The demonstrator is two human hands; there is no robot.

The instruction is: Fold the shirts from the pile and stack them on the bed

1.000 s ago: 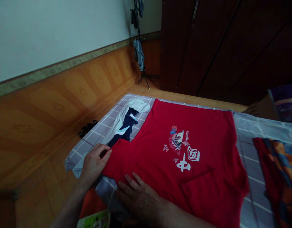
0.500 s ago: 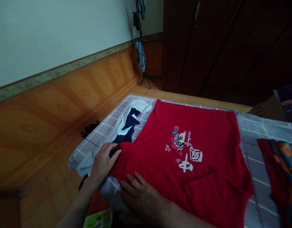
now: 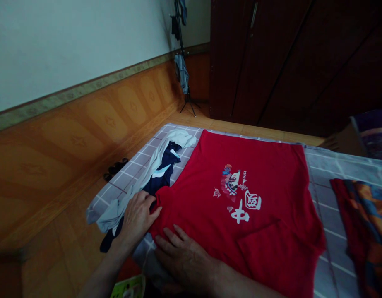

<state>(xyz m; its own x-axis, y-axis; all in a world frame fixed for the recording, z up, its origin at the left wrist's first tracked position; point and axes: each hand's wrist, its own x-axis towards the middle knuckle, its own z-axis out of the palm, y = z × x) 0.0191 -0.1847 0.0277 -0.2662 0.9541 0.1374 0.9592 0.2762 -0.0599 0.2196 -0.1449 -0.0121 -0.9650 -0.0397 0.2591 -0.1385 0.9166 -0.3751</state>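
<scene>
A red T-shirt [image 3: 200,198] with a colourful mask print and white lettering lies spread on a grey checked bed sheet [image 3: 336,248]. My left hand [image 3: 139,213] is at the shirt's left end, fingers curled and thumb on the cloth at its edge; its fingertips are partly hidden. Close by, my right hand [image 3: 186,258] lies flat with fingers stretched out on the shirt's near edge. Beyond my left hand, a navy garment with a white stripe [image 3: 166,165] and a pale garment [image 3: 153,163] lie crumpled along the bed's left side.
At right lies a dark red, orange and blue cloth [image 3: 367,215]. A coat stand [image 3: 185,74] with clothes is in the far corner beside a dark wardrobe [image 3: 271,62]. Dark shoes [image 3: 116,167] sit on the floor, and a green item [image 3: 128,287] is at the bottom edge.
My left hand has closed in on the shirt's edge, its fingers more curled. My right hand stays flat on the shirt. The whole view has shifted slightly.
</scene>
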